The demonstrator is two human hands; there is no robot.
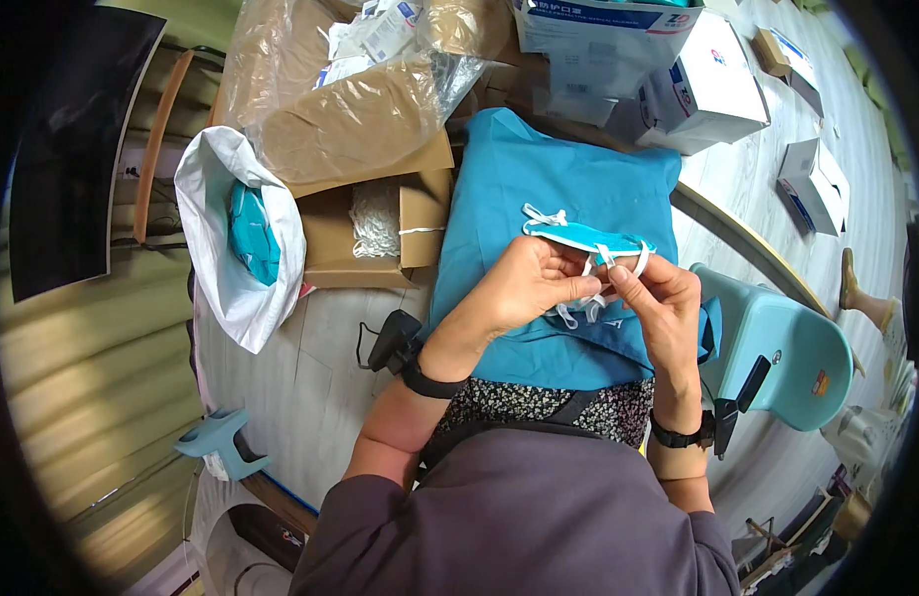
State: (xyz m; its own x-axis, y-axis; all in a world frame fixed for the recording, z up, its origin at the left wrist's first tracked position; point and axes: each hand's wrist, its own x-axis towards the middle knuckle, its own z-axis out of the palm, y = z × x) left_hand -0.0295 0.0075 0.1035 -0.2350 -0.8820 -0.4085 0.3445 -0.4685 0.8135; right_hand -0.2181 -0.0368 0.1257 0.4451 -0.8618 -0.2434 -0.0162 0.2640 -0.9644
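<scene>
Above the blue cloth on my lap I hold a turquoise face mask with white straps. My left hand is closed on its lower edge, thumb pointing right. On the other side, my right hand pinches a white strap at the mask's right end between thumb and finger. One strap end sticks up at the mask's far left tip. More white straps hang below my fingers against the cloth; what they belong to is partly hidden.
An open carton with a bundle of white cords stands left, beside a white sack holding turquoise masks. A plastic-lined carton of small packets lies beyond. White boxes stand far right; a mint stool is near right.
</scene>
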